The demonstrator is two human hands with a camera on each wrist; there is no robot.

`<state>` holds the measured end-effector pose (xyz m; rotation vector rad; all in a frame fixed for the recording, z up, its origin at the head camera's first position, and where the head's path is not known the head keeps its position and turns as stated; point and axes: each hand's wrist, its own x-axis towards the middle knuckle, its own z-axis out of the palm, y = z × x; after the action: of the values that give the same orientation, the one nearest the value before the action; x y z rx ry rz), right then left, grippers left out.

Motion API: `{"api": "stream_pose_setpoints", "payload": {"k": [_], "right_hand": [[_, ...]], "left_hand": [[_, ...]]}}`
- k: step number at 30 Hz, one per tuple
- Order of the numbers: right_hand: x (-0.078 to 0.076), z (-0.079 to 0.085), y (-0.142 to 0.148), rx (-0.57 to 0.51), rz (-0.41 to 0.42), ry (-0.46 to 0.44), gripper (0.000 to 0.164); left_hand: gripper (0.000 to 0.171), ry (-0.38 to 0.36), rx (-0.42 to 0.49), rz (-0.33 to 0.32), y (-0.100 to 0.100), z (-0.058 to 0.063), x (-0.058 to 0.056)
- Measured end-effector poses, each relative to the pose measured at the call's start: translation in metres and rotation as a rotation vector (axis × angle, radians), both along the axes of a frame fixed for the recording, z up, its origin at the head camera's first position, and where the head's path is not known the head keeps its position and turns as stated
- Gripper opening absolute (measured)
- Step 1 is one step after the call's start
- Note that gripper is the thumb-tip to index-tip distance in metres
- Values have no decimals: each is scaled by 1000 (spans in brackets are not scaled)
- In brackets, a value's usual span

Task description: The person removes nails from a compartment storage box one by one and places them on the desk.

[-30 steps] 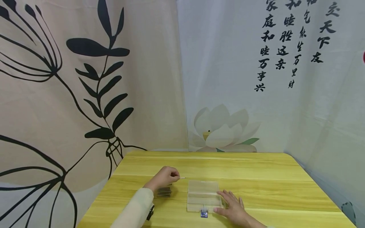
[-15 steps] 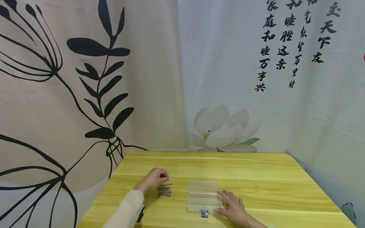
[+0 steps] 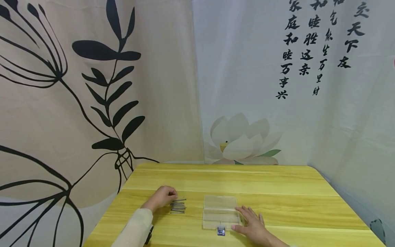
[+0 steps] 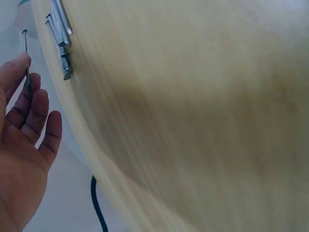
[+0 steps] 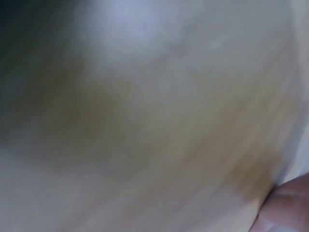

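Note:
My left hand (image 3: 162, 198) pinches a single nail (image 4: 26, 44) between thumb and fingers, plainest in the left wrist view. That hand is just beyond and left of a row of nails (image 3: 178, 204), several of them lying side by side. A clear plastic box (image 3: 219, 213) with a blue latch (image 3: 220, 231) lies to the right of the row. At the box's right side rests my right hand (image 3: 254, 229), fingers extended and spread, touching its edge and front corner. Only a bit of a finger (image 5: 287, 205) shows in the right wrist view, which is blurred.
Everything lies on a yellow wood-grain table (image 3: 296, 199). Behind it hangs a printed cloth (image 3: 166, 103) with plants and lettering. A dark object (image 3: 149, 235) shows beside the left sleeve. In the left wrist view a black cable (image 4: 96, 203) hangs near the table edge.
The left hand has moved left and slightly toward me with the nail, from near the box back beside the nail row. The right hand and box have not visibly moved.

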<state>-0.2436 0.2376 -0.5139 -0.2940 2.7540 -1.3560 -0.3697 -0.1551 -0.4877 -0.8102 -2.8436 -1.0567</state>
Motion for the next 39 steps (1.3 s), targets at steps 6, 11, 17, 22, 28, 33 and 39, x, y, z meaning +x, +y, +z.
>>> {"api": "stream_pose_setpoints", "payload": {"k": [6, 11, 17, 22, 28, 33, 39], "right_hand": [[2, 0, -1, -13, -6, 27, 75], [3, 1, -1, -6, -6, 10, 74], [2, -1, -1, -4, -8, 28, 74], [2, -2, -1, -5, -10, 30, 74], [2, -2, -1, -19, -7, 13, 74], [2, -3, 0, -1, -10, 16, 74], [1, 0, 1, 26, -12, 28, 74]], "left_hand": [[9, -2, -29, -7, 0, -6, 1], [8, 31, -50, -5, 2, -7, 3], [7, 36, -70, 8, 3, -9, 2], [7, 48, -85, 19, 2, -10, 1], [6, 54, -97, 33, 4, -12, 2], [7, 60, -88, 32, 4, -10, 2], [8, 65, -101, 43, 5, -8, 1]]}}
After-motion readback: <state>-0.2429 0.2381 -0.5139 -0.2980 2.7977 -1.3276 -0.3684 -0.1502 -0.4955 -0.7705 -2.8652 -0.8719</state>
